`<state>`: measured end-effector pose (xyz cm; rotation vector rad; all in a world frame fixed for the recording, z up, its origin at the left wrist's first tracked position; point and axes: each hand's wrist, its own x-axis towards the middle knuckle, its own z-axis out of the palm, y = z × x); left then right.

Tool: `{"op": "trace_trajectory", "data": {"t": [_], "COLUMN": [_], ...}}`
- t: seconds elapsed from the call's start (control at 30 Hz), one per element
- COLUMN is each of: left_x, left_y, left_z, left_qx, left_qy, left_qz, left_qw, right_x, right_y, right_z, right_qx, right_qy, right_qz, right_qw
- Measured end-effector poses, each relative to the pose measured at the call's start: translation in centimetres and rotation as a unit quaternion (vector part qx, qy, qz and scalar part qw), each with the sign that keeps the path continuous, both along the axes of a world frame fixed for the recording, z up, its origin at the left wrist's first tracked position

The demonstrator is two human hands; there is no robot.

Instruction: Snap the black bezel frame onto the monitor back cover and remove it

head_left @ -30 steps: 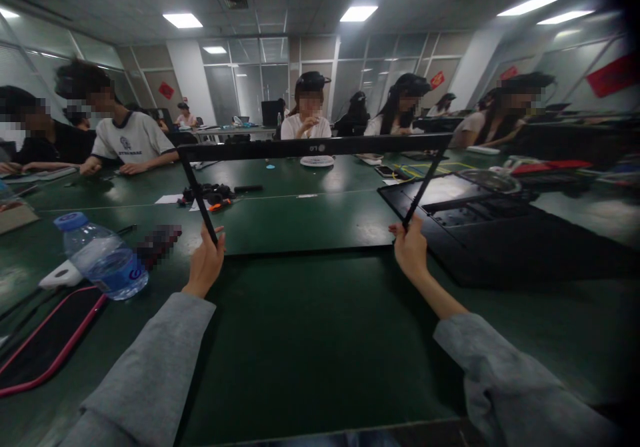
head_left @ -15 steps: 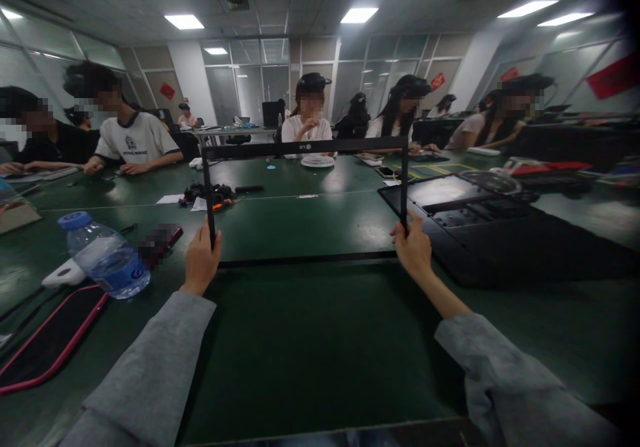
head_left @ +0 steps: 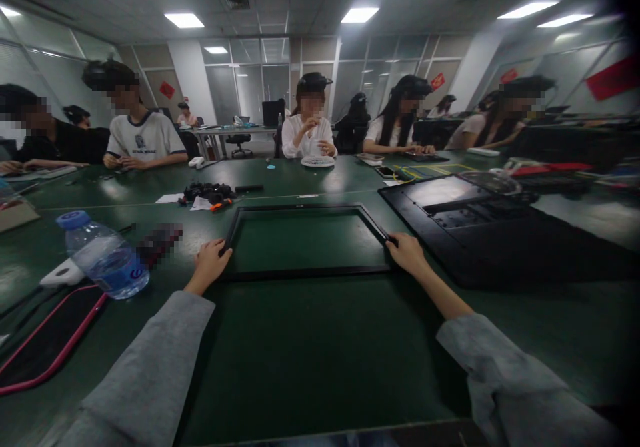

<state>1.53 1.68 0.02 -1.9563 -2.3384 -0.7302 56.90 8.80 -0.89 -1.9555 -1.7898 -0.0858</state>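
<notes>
A thin black monitor bezel, an open rectangular frame, is tilted low over the green table, its far edge leaning away from me. I cannot tell whether that far edge touches the tabletop. My left hand is closed around the bezel's left side. On the opposite side, the fingers of my right hand pinch the right bar. Through the bezel's opening the green tabletop shows.
Left of my left arm are a water bottle, a pink-edged black phone-like slab and a white power strip. A large black panel lies at right. Beyond are tangled black parts, a small white fan and several seated people.
The bezel has gone from nearly upright to leaning far back, its top edge dropping away from me. Both hands have tipped with it and still grip its sides.
</notes>
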Motion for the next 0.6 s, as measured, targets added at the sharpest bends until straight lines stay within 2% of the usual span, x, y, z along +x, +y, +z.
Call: {"op": "trace_trajectory", "data": {"t": [0.2, 0.33, 0.47, 0.6], "left_x": [0.2, 0.3, 1.0, 2.2], "left_y": [-0.1, -0.1, -1.1, -3.1], "left_z": [0.4, 0.6, 1.4, 2.1], "left_qx": [-0.019, 0.030, 0.060, -0.015], "left_qy": [-0.003, -0.027, -0.040, -0.033], "left_qz": [-0.005, -0.007, -0.076, -0.191], "left_qw": [1.000, 0.999, 0.994, 0.981], "right_x": [0.2, 0.4, 1.4, 4.3], "right_y": [0.0, -0.4, -1.9, -4.2], "right_z": [-0.2, 0.3, 1.6, 2.7], "right_qx": [0.030, 0.072, 0.124, 0.216], "right_qy": [0.008, 0.046, 0.070, 0.062], "right_qz": [0.002, 0.000, -0.085, -0.198], "right_qw": [0.999, 0.996, 0.986, 0.954]}}
